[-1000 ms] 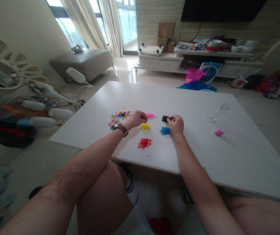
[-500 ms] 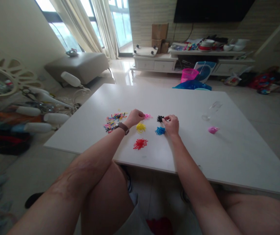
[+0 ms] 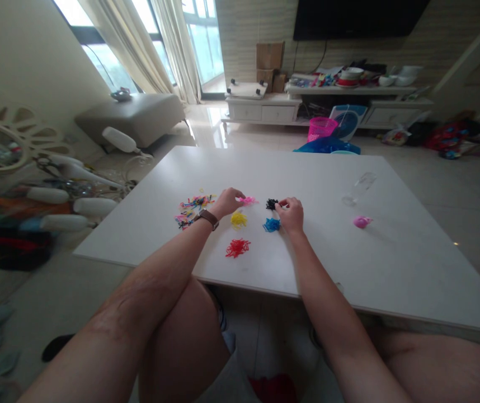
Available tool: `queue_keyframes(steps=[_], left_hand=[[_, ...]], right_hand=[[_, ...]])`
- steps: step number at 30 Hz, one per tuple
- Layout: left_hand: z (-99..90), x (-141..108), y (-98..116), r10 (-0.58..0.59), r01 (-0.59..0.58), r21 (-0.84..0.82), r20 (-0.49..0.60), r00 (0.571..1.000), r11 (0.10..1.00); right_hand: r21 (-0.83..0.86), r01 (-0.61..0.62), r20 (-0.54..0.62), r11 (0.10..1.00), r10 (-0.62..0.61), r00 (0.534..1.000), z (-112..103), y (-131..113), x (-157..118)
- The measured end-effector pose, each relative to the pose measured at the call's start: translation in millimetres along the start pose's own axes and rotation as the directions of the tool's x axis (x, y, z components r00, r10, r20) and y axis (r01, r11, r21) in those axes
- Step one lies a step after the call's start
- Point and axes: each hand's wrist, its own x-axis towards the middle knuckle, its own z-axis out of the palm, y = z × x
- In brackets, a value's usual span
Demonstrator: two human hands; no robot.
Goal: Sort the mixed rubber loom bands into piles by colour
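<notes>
Small piles of coloured bands lie on the white table (image 3: 328, 252). My left hand (image 3: 230, 201), a watch on its wrist, has its fingertips at the left edge of the pink pile (image 3: 249, 200), thumb and finger slightly apart. My right hand (image 3: 290, 212) is closed at the right edge of the black pile (image 3: 271, 204); anything between its fingertips is too small to make out. Nearer me are the yellow pile (image 3: 239, 219), the blue pile (image 3: 271, 225) and the red pile (image 3: 237, 248). A mixed-colour pile (image 3: 196, 202) spreads left of my left hand.
A pink object (image 3: 362, 222) and a clear container (image 3: 366, 181) stand on the table's right side. White lamp shades (image 3: 93, 207) are beside its left edge. Beyond the far edge are a pink basket (image 3: 321, 129) and a blue plastic item (image 3: 328, 145).
The view has shifted slightly. The fingers of my left hand have parted a little at the pink pile. My right hand remains beside the black pile.
</notes>
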Motion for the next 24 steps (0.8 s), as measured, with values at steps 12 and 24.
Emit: queue_keyframes(steps=[12,24], left_hand=[[-58.4,-28,-45,-0.216,0.210,-0.053,-0.171,0.961,0.976],[-95.6,-74,-112,-0.514,0.507,-0.085,-0.113,0.850,0.858]], right_hand=[[0.148,-0.126,-0.036,0.981,0.132,0.991,0,5,2],[0.196,-0.104,-0.119,0.975,0.129,0.984,-1,16,2]])
